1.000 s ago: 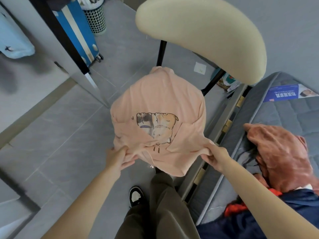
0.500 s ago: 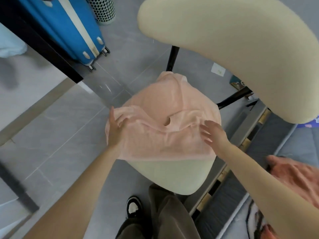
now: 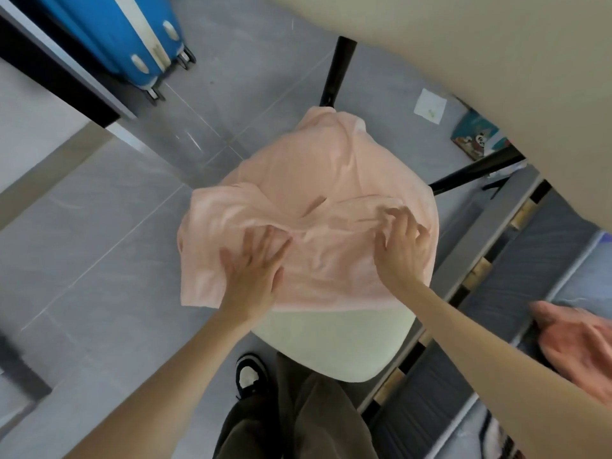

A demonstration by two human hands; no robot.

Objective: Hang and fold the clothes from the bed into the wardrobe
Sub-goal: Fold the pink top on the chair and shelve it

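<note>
A pale pink T-shirt (image 3: 318, 180) lies spread over the cream chair seat (image 3: 334, 342), its plain side up and one flap hanging off the left edge. My left hand (image 3: 255, 273) presses flat on the shirt's near left part, fingers straight and spread. My right hand (image 3: 402, 246) rests on the shirt's right side with the fingers bent, their tips on a fold of cloth. A reddish-pink garment (image 3: 576, 346) lies on the bed at the right edge.
The chair's cream backrest (image 3: 496, 77) fills the top right, black legs (image 3: 337, 71) below it. A blue suitcase (image 3: 122, 38) stands at the top left beside a dark wardrobe edge (image 3: 59, 74). The grey mattress and bed frame (image 3: 490, 270) run along the right. My shoe (image 3: 250, 376) is on the tiled floor.
The shirt went from being held up by its hem, print showing, to lying on the seat. Both hands let go of the cloth and moved inward onto it; the view leaned closer.
</note>
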